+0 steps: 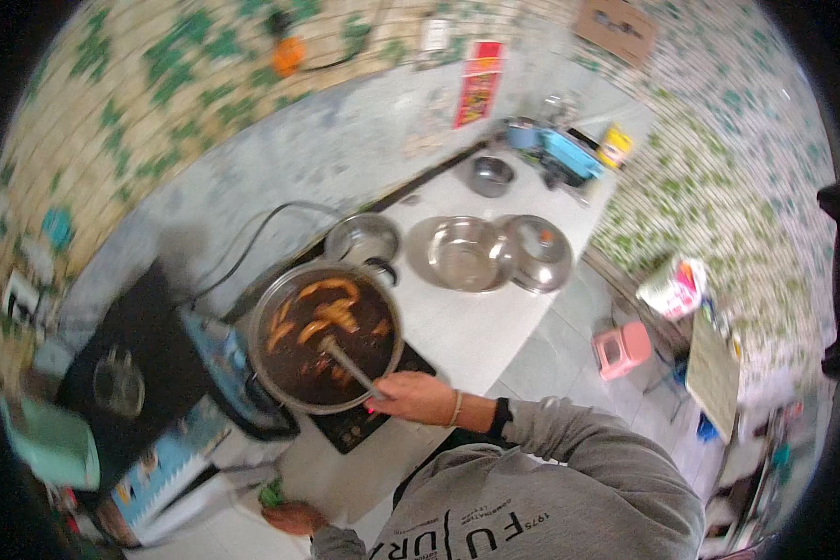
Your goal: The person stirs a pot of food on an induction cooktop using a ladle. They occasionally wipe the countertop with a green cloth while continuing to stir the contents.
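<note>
A wide metal pot [255, 357] of dark liquid with brown-orange food pieces sits on a black induction cooker [346, 437], where a small red light shows. My right hand [414, 399] grips the handle of a long stirring utensil [353, 369] at the pot's near right rim. The utensil's lower end dips among the pieces, so its head is hidden. Lower left, my left hand [295, 518] is blurred, its fingers around a small green leafy bunch [271, 493]. The left hand is well below the pot and apart from it.
Behind the pot stands a metal bowl [364, 238]. Further along the white counter are a steel pot [470, 253], a lid [540, 252], a small bowl [491, 175] and a blue basket [570, 154]. A black cord [252, 234] runs along the wall. A pink stool [621, 348] stands on the floor.
</note>
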Motion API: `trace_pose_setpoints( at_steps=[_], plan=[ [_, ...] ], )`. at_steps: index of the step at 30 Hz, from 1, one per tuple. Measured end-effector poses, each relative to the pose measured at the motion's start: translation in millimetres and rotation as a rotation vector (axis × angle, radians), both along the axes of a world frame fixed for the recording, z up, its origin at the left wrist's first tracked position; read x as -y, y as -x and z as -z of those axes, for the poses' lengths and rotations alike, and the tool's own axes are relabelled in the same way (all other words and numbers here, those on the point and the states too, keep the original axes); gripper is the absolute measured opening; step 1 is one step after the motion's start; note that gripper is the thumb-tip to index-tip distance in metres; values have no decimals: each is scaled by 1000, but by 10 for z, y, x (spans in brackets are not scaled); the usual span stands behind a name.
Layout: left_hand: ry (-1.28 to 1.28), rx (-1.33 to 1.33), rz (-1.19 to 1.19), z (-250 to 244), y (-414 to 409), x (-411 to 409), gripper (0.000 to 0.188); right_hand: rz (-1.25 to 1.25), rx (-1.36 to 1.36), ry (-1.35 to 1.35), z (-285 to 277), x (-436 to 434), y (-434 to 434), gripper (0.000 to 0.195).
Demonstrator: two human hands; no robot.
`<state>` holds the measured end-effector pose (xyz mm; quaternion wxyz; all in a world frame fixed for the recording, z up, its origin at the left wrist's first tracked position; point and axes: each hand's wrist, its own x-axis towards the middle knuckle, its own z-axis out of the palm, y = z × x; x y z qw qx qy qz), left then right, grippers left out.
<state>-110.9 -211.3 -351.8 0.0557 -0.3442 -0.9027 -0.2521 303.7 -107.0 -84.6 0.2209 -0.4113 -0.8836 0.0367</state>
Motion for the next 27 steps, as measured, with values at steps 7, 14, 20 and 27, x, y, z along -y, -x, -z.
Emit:
trace_pose_setpoints(
  at_steps=[7,14,20,27],
  plan=[
    [-104,-604,448,-515,-300,-211,37,341,-127,95,88,622,-655,76],
    [-48,-187,1001,-874,-1533,-657,34,998,-167,512,444,2065,-1526,76],
    [181,156,1398,-1088,-2631,-533,33,1392,-319,440,635,3558,-1700,68],
    [577,712,1525,-1313,-3609,39,33,1562,-617,493,812,4539,-1565,64]
  ],
)
